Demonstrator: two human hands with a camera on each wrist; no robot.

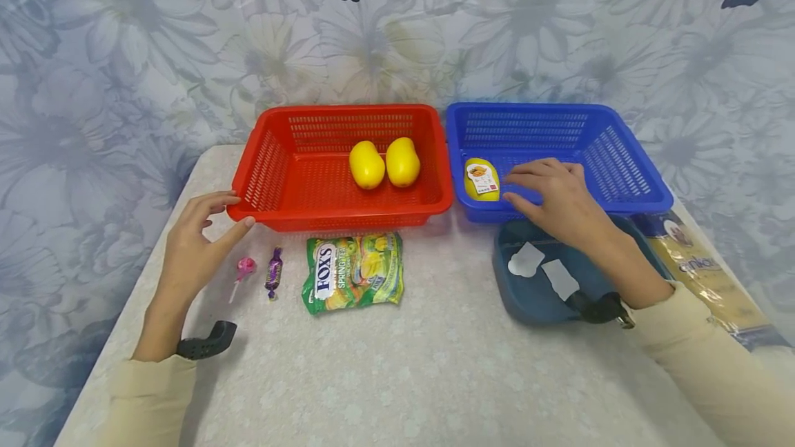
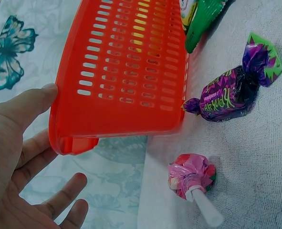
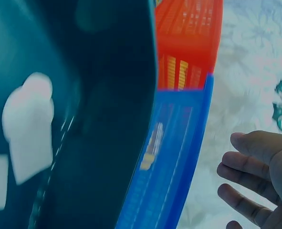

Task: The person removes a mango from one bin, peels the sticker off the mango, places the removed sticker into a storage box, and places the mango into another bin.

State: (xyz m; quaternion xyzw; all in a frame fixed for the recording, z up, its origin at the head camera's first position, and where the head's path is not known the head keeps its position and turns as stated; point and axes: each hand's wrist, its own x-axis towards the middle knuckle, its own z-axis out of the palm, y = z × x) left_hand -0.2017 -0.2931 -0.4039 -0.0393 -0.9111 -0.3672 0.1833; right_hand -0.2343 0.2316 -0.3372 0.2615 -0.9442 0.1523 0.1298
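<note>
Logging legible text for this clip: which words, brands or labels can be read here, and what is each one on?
"FOX'S" and "SPRING TEA": on the green candy bag in front of the red basket.
Purple wrapped candy: yellow lettering, not clearly readable.
Sticker on the yellow fruit in the blue basket: print too small to read.
Gold packet at the table's right edge: dark lettering, partly hidden and blurred.
Pink lollipop: no readable text.
</note>
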